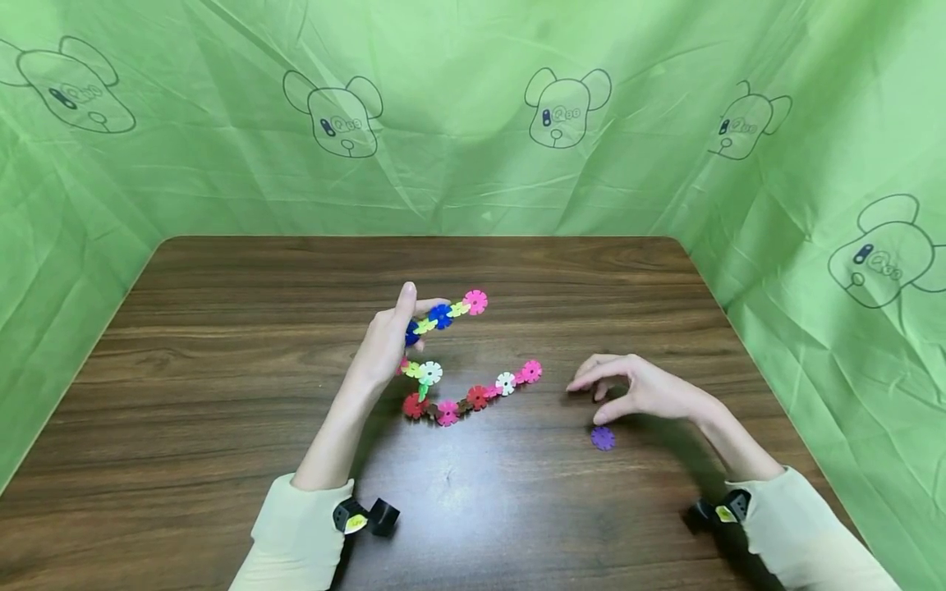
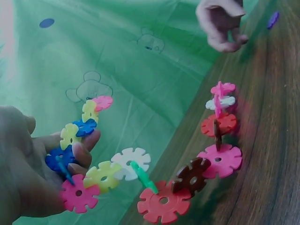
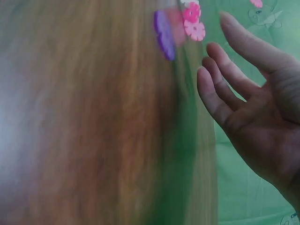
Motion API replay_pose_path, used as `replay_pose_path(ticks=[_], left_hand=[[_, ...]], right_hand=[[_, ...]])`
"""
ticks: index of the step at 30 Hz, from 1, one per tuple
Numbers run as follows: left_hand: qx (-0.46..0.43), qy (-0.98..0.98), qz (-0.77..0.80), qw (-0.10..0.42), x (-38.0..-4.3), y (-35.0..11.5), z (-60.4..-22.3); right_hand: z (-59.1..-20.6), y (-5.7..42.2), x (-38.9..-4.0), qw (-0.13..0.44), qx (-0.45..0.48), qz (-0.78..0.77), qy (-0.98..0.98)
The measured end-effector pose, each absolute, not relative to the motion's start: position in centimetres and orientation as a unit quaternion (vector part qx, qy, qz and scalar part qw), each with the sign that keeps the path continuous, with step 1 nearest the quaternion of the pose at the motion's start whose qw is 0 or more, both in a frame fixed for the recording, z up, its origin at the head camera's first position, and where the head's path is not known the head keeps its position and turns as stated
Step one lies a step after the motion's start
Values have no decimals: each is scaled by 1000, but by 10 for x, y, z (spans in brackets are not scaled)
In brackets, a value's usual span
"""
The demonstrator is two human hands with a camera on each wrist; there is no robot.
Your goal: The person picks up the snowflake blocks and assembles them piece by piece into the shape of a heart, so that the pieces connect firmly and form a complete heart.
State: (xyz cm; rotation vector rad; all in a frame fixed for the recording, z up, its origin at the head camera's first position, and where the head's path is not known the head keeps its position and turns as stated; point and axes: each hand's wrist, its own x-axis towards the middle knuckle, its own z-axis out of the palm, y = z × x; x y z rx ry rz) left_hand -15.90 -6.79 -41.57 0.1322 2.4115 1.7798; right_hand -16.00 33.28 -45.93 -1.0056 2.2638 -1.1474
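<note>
My left hand (image 1: 379,346) grips one part of a long chain of notched plastic flower discs (image 1: 477,397). Pink, yellow and blue discs (image 2: 85,127) stand up past its fingers. From the palm the chain runs through pink, yellow, white and green to a red disc (image 2: 164,201), then brown, pink, red and white ones along the table towards the right. A single purple disc (image 1: 603,438) lies flat on the wood. Just beyond it hovers my right hand (image 1: 641,388), holding nothing; in the right wrist view its fingers (image 3: 213,91) are apart and loosely bent.
A brown wood-grain table (image 1: 222,394) spreads under both hands. Green cloth (image 1: 458,189) printed with bear heads hangs behind it and at both sides. Each wrist carries a small black camera (image 1: 383,517) at the cuff.
</note>
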Motion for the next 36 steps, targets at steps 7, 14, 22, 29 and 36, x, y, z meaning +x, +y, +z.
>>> replay_pose_path(ticks=[7, 14, 22, 29, 36], left_hand=[[60, 759, 640, 102, -159, -76, -418], [85, 722, 675, 126, -159, -81, -423], [92, 720, 674, 134, -160, -82, -425], [92, 716, 678, 138, -161, -84, -426], [93, 719, 675, 137, -162, -84, -427]], right_hand=[[-469, 343, -153, 227, -380, -378, 813], [-470, 345, -150, 230, -383, -349, 823], [-473, 340, -150, 209, -403, -351, 819], [-473, 335, -151, 197, -398, -342, 828], [-474, 336, -151, 201, -397, -345, 827]])
